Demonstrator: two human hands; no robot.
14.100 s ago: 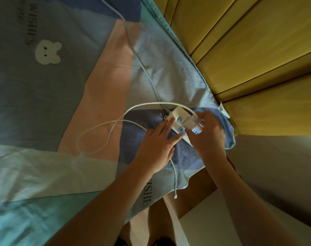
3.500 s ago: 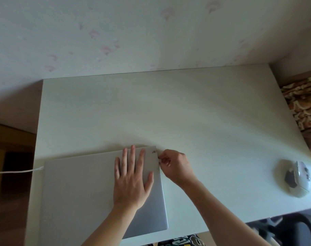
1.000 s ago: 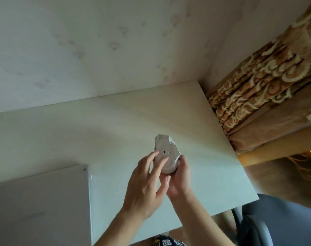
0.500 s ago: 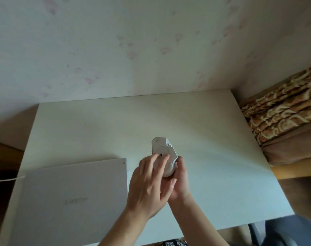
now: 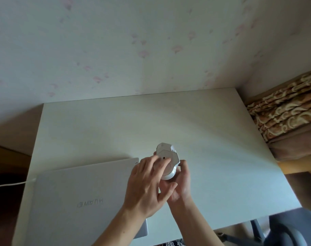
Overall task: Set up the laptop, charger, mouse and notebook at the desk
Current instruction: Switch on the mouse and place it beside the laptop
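White and angular, the mouse [image 5: 166,159] is held underside up above the bench [image 5: 213,148], just right of the laptop's [image 5: 83,201] far corner, cupped from below by the right hand [image 5: 180,181], whose grip is curled round its rear end with the thumb on its right edge. The left hand [image 5: 147,185] is laid over it from the laptop side, fingers [image 5: 161,166] nearly straight and their tips touching the underside beside a small dark dot, nothing clamped. The laptop is seen closed and flat on the bench, a white cable [image 5: 11,183] running off from its left edge.
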